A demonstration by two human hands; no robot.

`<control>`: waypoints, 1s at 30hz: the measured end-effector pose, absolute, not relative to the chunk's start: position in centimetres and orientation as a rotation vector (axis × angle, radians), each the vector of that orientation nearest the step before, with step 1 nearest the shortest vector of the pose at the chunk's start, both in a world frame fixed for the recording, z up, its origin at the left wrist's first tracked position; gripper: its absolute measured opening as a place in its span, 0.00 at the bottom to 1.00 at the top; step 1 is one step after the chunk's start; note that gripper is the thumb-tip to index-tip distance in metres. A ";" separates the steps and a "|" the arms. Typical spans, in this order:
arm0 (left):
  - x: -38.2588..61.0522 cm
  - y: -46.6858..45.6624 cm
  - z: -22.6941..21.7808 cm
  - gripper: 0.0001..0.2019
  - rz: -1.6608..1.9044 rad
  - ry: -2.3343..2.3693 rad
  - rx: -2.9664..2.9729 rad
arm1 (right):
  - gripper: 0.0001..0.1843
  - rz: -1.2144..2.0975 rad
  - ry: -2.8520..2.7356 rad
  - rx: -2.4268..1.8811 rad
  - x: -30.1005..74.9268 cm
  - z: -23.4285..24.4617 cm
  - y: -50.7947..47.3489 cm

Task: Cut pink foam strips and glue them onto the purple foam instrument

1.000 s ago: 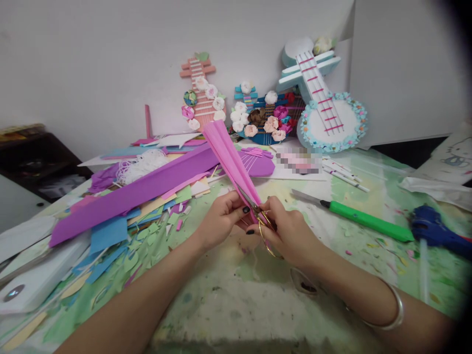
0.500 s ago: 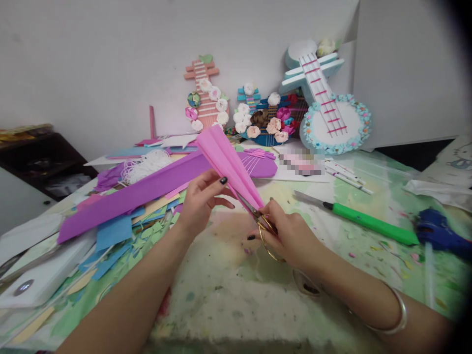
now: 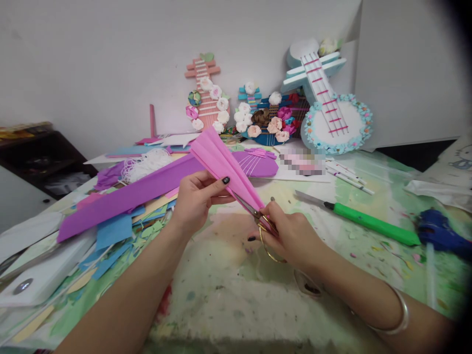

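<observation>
A folded strip of pink crepe paper point(image 3: 224, 160) is held up over the middle of the table, slanting from upper left to lower right. My left hand point(image 3: 197, 199) pinches its lower left edge, thumb on top and fingers beneath. My right hand point(image 3: 289, 231) grips scissors point(image 3: 266, 227) with gold-coloured handles. Their blades lie along the lower edge of the pink paper, which seems to pass between them. Behind the left hand lies a long strip of purple paper point(image 3: 129, 199), and beyond the pink paper a purple lute-shaped piece point(image 3: 258, 164) with white strings.
At right lie a green utility knife point(image 3: 372, 223), blade out, and a blue glue gun point(image 3: 438, 231). Paper scraps point(image 3: 114, 233) and a white box point(image 3: 47, 270) cover the left. Decorated lute models point(image 3: 337, 118) stand against the wall. White string point(image 3: 145, 164) lies in a heap.
The upper end of the pink paper has tipped slightly left. My left fingers have drawn closer together under its edge. The right hand with the scissors stays nearly in place.
</observation>
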State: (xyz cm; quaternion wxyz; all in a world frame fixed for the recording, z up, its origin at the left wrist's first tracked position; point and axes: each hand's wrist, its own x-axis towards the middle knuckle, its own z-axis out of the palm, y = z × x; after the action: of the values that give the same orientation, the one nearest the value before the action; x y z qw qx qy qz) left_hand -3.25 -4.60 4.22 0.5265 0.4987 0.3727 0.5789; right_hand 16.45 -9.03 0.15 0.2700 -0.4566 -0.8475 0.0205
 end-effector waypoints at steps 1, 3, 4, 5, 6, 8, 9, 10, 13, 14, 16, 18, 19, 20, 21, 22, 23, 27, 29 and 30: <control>-3.2 -4.6 4.2 0.09 1.383 0.894 1.180 | 0.09 0.055 -2.288 -1.236 16.5 0.1 -9.0; -3.2 -4.6 4.3 0.08 1.384 0.892 1.155 | 0.08 0.055 -2.298 -1.249 16.5 0.1 -8.9; -3.2 -4.6 4.3 0.08 1.385 0.887 1.144 | 0.08 0.054 -2.302 -1.256 16.6 0.1 -8.9; -3.2 -4.6 4.3 0.08 1.385 0.883 1.136 | 0.08 0.052 -2.305 -1.262 16.6 0.0 -8.9; -3.2 -4.6 4.2 0.08 1.385 0.881 1.133 | 0.08 0.048 -2.308 -1.265 16.7 0.0 -8.9; -3.2 -4.6 4.2 0.08 1.382 0.884 1.144 | 0.08 0.031 -2.311 -1.263 16.7 0.0 -8.8; -3.2 -4.6 4.2 0.08 1.379 0.885 1.154 | 0.08 0.019 -2.310 -1.259 16.7 -0.1 -8.8; -3.2 -4.6 4.2 0.08 1.376 0.885 1.164 | 0.08 0.006 -2.305 -1.257 16.7 -0.1 -8.8; -3.2 -4.6 4.1 0.08 1.365 0.873 1.175 | 0.07 -0.021 -2.287 -1.260 16.7 0.0 -8.8; -3.2 -4.6 4.1 0.08 1.360 0.869 1.173 | 0.07 -0.030 -2.278 -1.258 16.7 -0.1 -8.8; -3.1 -4.7 4.1 0.09 1.349 0.869 1.166 | 0.08 -0.042 -2.268 -1.240 16.7 -0.1 -8.8; -3.0 -4.7 4.2 0.09 1.341 0.876 1.159 | 0.08 -0.053 -2.265 -1.223 16.6 -0.1 -8.8; -3.0 -4.7 4.2 0.10 1.338 0.879 1.157 | 0.08 -0.055 -2.267 -1.217 16.7 -0.1 -8.9; -3.0 -4.8 4.2 0.10 1.331 0.879 1.156 | 0.08 -0.054 -2.270 -1.215 16.7 -0.1 -8.9; -2.9 -4.8 4.1 0.10 1.321 0.880 1.155 | 0.07 -0.050 -2.271 -1.215 16.7 -0.1 -8.9; -2.9 -4.8 4.1 0.11 1.308 0.878 1.155 | 0.07 -0.043 -2.271 -1.216 16.7 -0.1 -8.9; -2.9 -4.8 4.1 0.11 1.294 0.875 1.154 | 0.07 -0.032 -2.272 -1.219 16.7 -0.1 -8.9; -2.7 -4.9 3.9 0.11 1.273 0.866 1.145 | 0.09 0.000 -2.280 -1.266 16.6 -0.2 -8.9; -2.7 -4.9 3.9 0.10 1.274 0.863 1.137 | 0.10 -0.003 -2.273 -1.285 16.6 -0.3 -8.9; -2.7 -4.9 3.9 0.10 1.273 0.858 1.135 | 0.11 -0.009 -2.265 -1.285 16.6 -0.3 -8.9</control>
State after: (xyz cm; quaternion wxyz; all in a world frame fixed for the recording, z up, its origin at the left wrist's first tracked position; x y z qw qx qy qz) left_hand -2.67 -4.87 3.88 0.5780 0.4851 0.3667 0.5442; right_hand 16.57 -8.85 -0.30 0.2654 -0.4758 -0.8385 -0.0035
